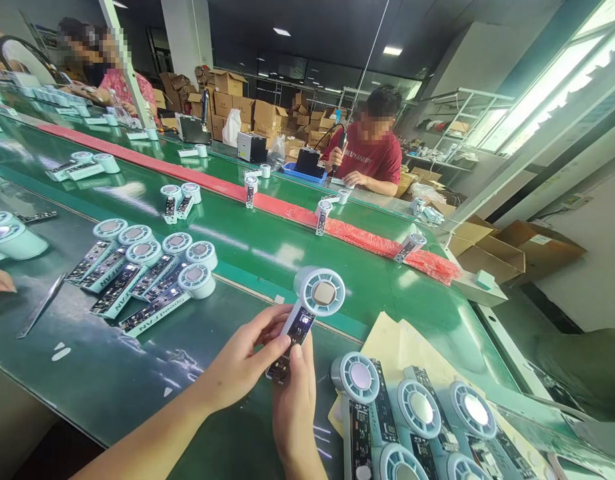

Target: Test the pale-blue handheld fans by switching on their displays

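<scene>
- Factory line, long green worktop (pixel 137 373) with a conveyor behind it and co-workers further down.
- Left hand (pixel 242 363) and right hand (pixel 292 400) both have their fingers closed round the handle of one handheld fan (pixel 312 307), held just above the worktop, head pointing away.
- I'd keep thumbs off the display and grip the handle's edges.
- Finished fans (pixel 147 267) to the left, more (pixel 417 413) on the right.
</scene>
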`<state>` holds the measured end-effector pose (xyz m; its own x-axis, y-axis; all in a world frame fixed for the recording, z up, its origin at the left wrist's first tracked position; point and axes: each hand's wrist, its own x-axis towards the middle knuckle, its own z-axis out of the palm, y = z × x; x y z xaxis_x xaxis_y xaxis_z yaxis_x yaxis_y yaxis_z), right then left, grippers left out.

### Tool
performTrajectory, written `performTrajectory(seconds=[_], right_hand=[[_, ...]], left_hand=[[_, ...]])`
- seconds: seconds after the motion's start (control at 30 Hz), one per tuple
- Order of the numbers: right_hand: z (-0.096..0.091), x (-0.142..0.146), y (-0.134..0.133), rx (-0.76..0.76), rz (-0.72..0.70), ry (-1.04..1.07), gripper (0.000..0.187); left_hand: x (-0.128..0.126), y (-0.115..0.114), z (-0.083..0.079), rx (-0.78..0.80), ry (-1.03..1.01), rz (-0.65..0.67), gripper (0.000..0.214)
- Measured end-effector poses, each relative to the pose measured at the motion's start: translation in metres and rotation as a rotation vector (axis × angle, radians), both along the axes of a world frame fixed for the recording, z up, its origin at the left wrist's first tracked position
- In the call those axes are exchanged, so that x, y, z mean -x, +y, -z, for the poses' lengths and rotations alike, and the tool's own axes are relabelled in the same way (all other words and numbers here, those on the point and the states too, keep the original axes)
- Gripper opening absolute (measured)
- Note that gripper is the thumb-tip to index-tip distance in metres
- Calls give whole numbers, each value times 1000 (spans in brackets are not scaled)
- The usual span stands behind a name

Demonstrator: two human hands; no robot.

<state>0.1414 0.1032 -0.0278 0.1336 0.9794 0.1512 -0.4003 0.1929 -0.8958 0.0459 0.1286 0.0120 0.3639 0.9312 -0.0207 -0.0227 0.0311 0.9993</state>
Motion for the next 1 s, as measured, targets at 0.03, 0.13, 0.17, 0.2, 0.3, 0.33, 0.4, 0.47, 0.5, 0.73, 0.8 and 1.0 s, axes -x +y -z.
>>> performTrajectory(seconds=[0.03, 0.13, 0.17, 0.2, 0.3, 0.33, 0.4, 0.47, 0.5, 0.73, 0.8, 1.0], right_hand=[[0, 0, 0, 0, 4, -2, 44], [1, 0, -1, 1, 3, -3, 43], [1, 0, -1, 4, 1, -1, 43], [2, 0, 0, 10, -3, -1, 43], [5, 0, 0, 34, -14, -14, 41], [5, 0, 0, 45, -17, -19, 41], [6, -1, 1, 59, -20, -23, 41], [6, -1, 3, 45, -21, -11, 43], [5, 0, 5, 23, -34, 7, 45], [12, 14, 18, 35, -161, 160, 71], [21, 17, 22, 85, -105, 125, 74], [41, 14, 26, 154, -170, 137, 61]], left_hand=[[0, 0, 0, 1, 2, -2, 45], [0, -1, 0, 5, 2, -1, 44], [0, -1, 0, 5, 4, -3, 44], [1, -1, 0, 8, 5, -6, 43], [1, 0, -1, 37, 11, -3, 40], [1, 1, -1, 54, 10, 10, 39], [2, 3, -2, 91, -7, 41, 36], [2, 4, -2, 124, -44, 51, 32], [3, 5, -1, 140, -67, 41, 30], [36, 7, -5, 108, -240, -226, 26], [58, 6, -13, 40, -288, -333, 24], [133, -10, -39, -50, -359, -572, 23]])
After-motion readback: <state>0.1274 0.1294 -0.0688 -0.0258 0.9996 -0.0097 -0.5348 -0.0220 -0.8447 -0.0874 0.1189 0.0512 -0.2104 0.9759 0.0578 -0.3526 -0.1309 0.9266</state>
